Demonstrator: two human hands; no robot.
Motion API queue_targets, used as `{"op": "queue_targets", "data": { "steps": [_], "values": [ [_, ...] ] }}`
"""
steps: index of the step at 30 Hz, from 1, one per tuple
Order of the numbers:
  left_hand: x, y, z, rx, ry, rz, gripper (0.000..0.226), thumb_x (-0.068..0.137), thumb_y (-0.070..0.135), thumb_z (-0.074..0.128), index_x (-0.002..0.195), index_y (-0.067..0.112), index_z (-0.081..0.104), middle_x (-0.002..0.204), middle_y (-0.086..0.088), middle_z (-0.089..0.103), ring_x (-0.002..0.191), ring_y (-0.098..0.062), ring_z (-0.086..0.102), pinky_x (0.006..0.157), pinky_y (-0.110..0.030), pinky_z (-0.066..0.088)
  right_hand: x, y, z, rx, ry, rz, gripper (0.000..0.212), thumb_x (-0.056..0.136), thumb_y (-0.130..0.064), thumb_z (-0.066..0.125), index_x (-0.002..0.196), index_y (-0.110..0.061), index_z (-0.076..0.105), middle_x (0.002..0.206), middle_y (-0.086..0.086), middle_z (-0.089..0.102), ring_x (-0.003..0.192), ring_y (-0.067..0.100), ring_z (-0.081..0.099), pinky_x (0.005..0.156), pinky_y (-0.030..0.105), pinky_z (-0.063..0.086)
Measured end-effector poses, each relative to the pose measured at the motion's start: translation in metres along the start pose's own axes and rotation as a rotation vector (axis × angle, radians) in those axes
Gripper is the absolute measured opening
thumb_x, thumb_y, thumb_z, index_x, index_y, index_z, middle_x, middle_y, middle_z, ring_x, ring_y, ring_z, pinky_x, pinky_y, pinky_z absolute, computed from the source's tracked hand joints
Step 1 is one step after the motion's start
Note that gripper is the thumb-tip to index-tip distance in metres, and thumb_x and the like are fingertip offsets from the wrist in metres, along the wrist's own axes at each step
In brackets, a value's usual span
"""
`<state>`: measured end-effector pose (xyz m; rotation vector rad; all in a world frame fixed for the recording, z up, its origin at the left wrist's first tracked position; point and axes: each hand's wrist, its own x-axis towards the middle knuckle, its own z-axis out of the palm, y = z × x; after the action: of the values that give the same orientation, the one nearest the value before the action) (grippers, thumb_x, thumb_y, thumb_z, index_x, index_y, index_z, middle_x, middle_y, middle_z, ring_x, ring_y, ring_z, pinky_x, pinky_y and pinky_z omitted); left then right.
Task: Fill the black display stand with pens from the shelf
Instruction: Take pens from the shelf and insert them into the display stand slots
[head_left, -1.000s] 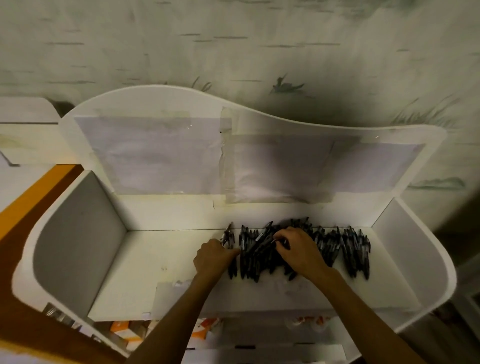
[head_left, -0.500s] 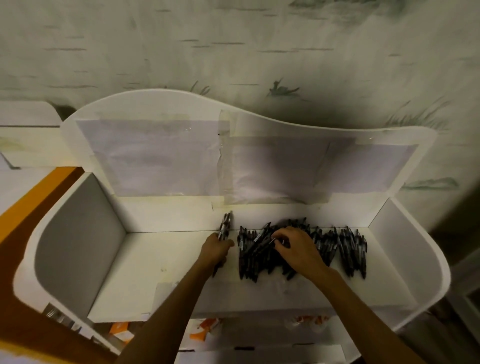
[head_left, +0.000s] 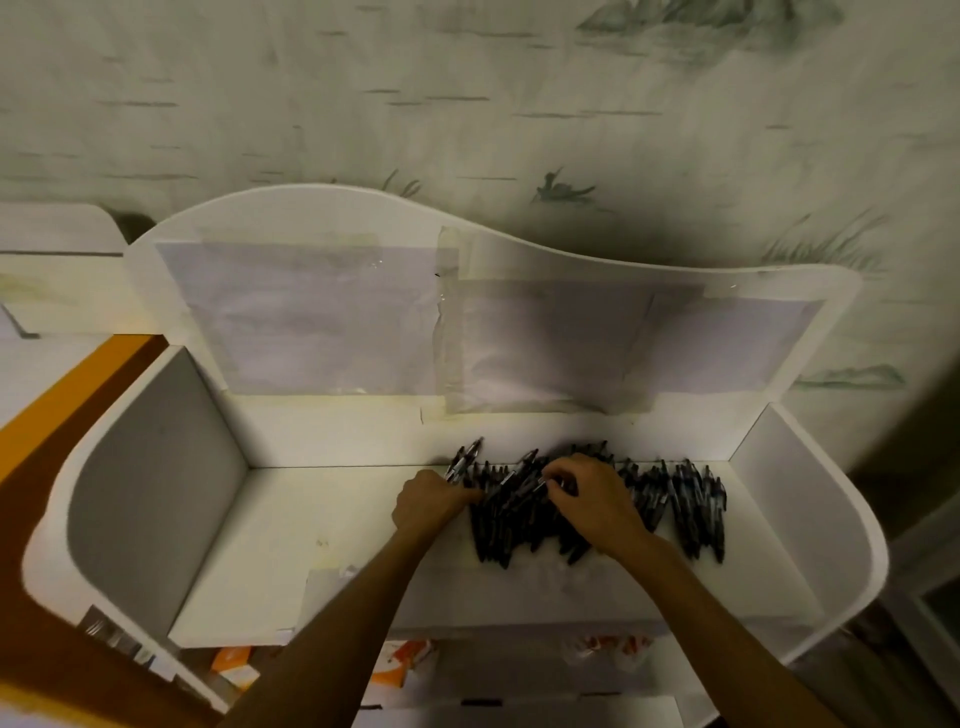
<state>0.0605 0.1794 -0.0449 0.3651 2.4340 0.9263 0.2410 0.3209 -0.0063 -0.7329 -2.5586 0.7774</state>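
Two hands are down in the big white shelf (head_left: 322, 545) from where I'm watching, with taped-up paper sheets (head_left: 311, 317) on its back panel and a whole heap of black pens (head_left: 670, 499) lying along the back right of the shelf floor. My left hand (head_left: 428, 501) is curled around a small bunch of pens (head_left: 464, 461) at the heap's left edge, their ends sticking up past the knuckles. My right hand (head_left: 597, 506) sits on top of the heap, fingertips pinching a single pen (head_left: 524, 491); no black display stand in view.
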Motion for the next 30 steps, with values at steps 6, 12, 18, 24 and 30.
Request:
{"op": "queue_targets", "data": {
  "steps": [6, 12, 18, 24, 30],
  "values": [
    [-0.006, 0.003, -0.001, 0.059, 0.031, -0.008, 0.042, 0.061, 0.059, 0.076, 0.077, 0.024, 0.060, 0.074, 0.005, 0.063, 0.067, -0.011, 0.060, 0.052, -0.023, 0.040, -0.001, -0.006, 0.002, -0.011, -0.015, 0.001, 0.016, 0.094, -0.022, 0.063, 0.108, -0.021, 0.071, 0.106, -0.003, 0.068, 0.096, 0.011, 0.059, 0.088, 0.026, 0.049],
    [-0.002, -0.011, -0.014, -0.104, 0.075, -0.023, 0.038, 0.071, 0.049, 0.075, 0.087, 0.017, 0.062, 0.080, -0.001, 0.063, 0.073, -0.018, 0.061, 0.059, -0.027, 0.045, -0.001, -0.012, -0.004, -0.016, -0.007, -0.009, 0.019, 0.095, -0.022, 0.062, 0.112, -0.021, 0.071, 0.110, -0.004, 0.068, 0.097, 0.008, 0.058, 0.090, 0.023, 0.048],
    [0.006, -0.034, -0.035, -0.377, 0.203, 0.079, 0.013, 0.077, 0.027, 0.076, 0.078, 0.015, 0.069, 0.071, -0.004, 0.070, 0.072, -0.023, 0.067, 0.065, -0.033, 0.055, 0.004, -0.021, -0.004, -0.018, -0.008, -0.012, 0.018, 0.095, -0.020, 0.063, 0.111, -0.021, 0.072, 0.109, -0.003, 0.070, 0.096, 0.009, 0.060, 0.089, 0.020, 0.047],
    [0.000, -0.056, -0.042, -0.506, 0.354, 0.213, 0.016, 0.085, 0.040, 0.075, 0.084, 0.025, 0.071, 0.065, 0.009, 0.067, 0.061, -0.008, 0.061, 0.053, -0.022, 0.043, 0.007, -0.037, 0.003, -0.026, -0.029, -0.039, 0.016, 0.096, -0.023, 0.061, 0.108, -0.022, 0.071, 0.103, -0.004, 0.069, 0.090, 0.008, 0.061, 0.084, 0.018, 0.047],
    [-0.001, -0.069, -0.050, -0.387, 0.380, 0.239, 0.016, 0.089, 0.048, 0.068, 0.085, 0.032, 0.068, 0.061, 0.006, 0.069, 0.059, -0.005, 0.064, 0.058, -0.027, 0.048, 0.014, -0.055, 0.009, 0.036, -0.051, -0.051, 0.014, 0.095, -0.023, 0.063, 0.106, -0.023, 0.072, 0.104, -0.009, 0.067, 0.090, 0.004, 0.060, 0.088, 0.023, 0.053]
  ]
}}
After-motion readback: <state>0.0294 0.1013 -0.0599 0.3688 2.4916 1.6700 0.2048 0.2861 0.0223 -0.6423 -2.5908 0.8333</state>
